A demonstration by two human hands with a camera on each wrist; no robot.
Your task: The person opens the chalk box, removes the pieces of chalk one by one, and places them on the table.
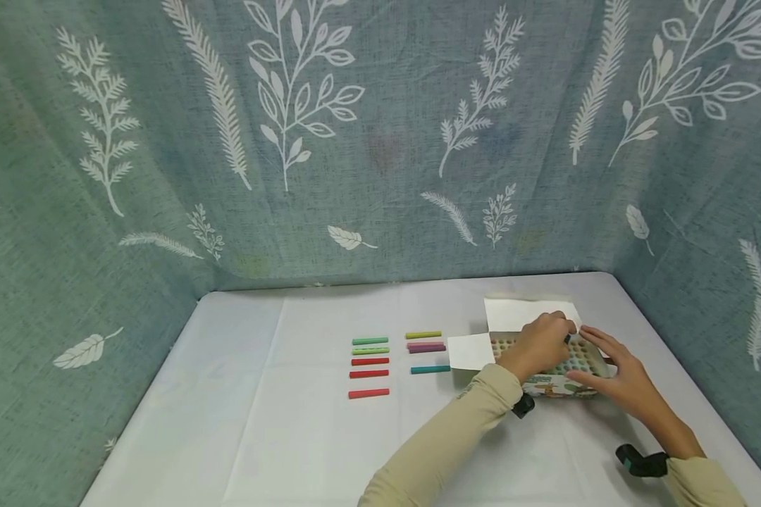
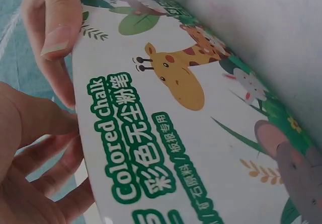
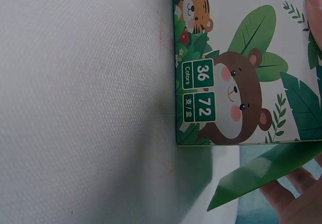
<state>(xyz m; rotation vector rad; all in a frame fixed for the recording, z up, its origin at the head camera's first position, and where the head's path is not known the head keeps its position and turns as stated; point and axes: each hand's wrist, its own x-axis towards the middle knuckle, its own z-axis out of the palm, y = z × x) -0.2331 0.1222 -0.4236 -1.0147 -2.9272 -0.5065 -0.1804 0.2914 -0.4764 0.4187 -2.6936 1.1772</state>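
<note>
The chalk box [image 1: 561, 386] stands with its lid raised at the right of the table, chalk ends filling its top. My left hand [image 1: 542, 343] is over the box, fingers curled, pinching a dark blue chalk stick [image 1: 567, 339] at the fingertips. My right hand [image 1: 628, 380] holds the box's right end, its thumb along the front edge and its fingers toward the back corner. The left wrist view has the printed front of the box [image 2: 166, 88] and the left hand [image 2: 35, 168] behind its edge. A green end flap [image 3: 266, 171] sticks out beside the right hand's fingers.
Left of the box lies a column of chalks: a red chalk [image 1: 369, 393], two more red ones and two green ones. A second column has a teal chalk [image 1: 430, 369], purple and pink ones and a yellow-green chalk [image 1: 423, 334]. A white flap [image 1: 471, 351] opens leftward.
</note>
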